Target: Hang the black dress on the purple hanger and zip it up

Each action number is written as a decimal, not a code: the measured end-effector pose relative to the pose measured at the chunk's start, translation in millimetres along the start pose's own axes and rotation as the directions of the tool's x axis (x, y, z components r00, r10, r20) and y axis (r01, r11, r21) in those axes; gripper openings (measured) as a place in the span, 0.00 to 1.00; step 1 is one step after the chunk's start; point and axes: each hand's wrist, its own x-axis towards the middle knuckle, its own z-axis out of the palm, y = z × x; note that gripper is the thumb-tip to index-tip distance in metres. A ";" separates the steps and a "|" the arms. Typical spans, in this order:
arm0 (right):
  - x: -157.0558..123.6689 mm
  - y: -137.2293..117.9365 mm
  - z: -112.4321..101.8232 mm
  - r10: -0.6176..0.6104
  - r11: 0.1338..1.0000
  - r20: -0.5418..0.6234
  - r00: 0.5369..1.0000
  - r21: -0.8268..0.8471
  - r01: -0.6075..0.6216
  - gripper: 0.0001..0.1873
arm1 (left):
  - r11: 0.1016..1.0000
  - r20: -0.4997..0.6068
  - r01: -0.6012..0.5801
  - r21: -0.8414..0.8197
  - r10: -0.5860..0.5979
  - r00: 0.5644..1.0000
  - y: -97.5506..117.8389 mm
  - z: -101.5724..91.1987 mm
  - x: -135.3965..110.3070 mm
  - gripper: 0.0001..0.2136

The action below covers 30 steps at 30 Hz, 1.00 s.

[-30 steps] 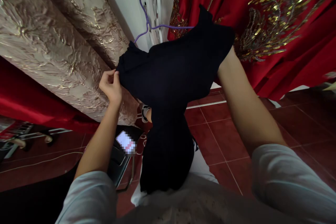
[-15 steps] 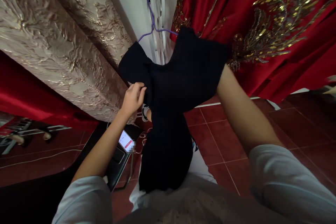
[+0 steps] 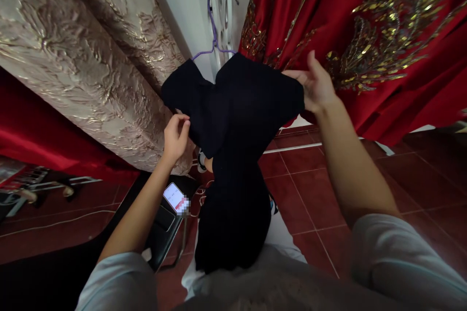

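A dark, short-sleeved top [image 3: 251, 102] hangs from a purple hanger [image 3: 214, 41] in front of me, its lower part draping toward my lap. My left hand [image 3: 176, 138] is at the top's left side, thumb and forefinger pinched together at the edge of the cloth below the left sleeve. At the right sleeve's opening is my right hand [image 3: 319, 85], thumb raised and apart from the fingers. Its fingertips are partly hidden by the sleeve.
Beige embossed fabric [image 3: 91, 73] hangs at the left. Red cloth with gold sequins [image 3: 383, 34] hangs at the right. A white metal rack [image 3: 224, 5] stands between them. A lit phone [image 3: 176, 198] lies on a black seat [image 3: 171, 233]. The floor is red tile [image 3: 306, 189].
My right hand has come out from inside the right sleeve and now shows at its opening. The top's right shoulder has shifted left. My left hand has moved slightly left and down.
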 end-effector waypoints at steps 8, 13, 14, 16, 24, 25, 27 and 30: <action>25.3 -39.6 18.2 -0.101 0.953 -0.030 0.994 0.283 0.105 0.07 | 0.971 -0.114 -0.007 -0.238 -0.020 0.993 39.4 6.5 50.3 0.12; 3.1 -38.8 64.2 -0.282 0.947 0.106 0.954 0.193 0.258 0.08 | 0.832 0.194 0.241 -0.499 -0.164 0.967 57.5 4.1 93.2 0.26; -11.8 -33.9 71.4 -0.355 0.933 0.207 0.912 0.133 0.333 0.11 | 0.785 0.276 0.307 -0.539 -0.180 0.944 59.2 1.5 98.8 0.29; -47.2 -22.4 81.4 -0.449 0.870 0.447 0.774 0.021 0.492 0.18 | 0.711 0.404 0.411 -0.570 -0.193 0.894 61.7 -4.6 104.4 0.31; -93.8 -8.0 56.6 -0.400 0.801 0.827 0.396 0.105 0.590 0.24 | 0.957 0.535 0.203 -0.209 -0.062 0.843 88.3 -50.8 62.6 0.06; -84.1 -7.8 50.2 -0.435 0.801 0.759 0.485 0.079 0.594 0.22 | 0.981 0.582 0.137 -0.137 -0.032 0.813 95.3 -61.9 56.8 0.05; -62.7 -2.4 39.9 -0.491 0.794 0.577 0.652 -0.010 0.607 0.24 | 0.999 0.626 0.026 -0.042 0.006 0.779 109.4 -83.0 49.3 0.05; -39.2 18.5 33.4 -0.455 0.837 0.436 0.776 -0.089 0.541 0.30 | 1.000 0.574 -0.007 -0.012 0.013 0.818 123.8 -99.5 47.8 0.06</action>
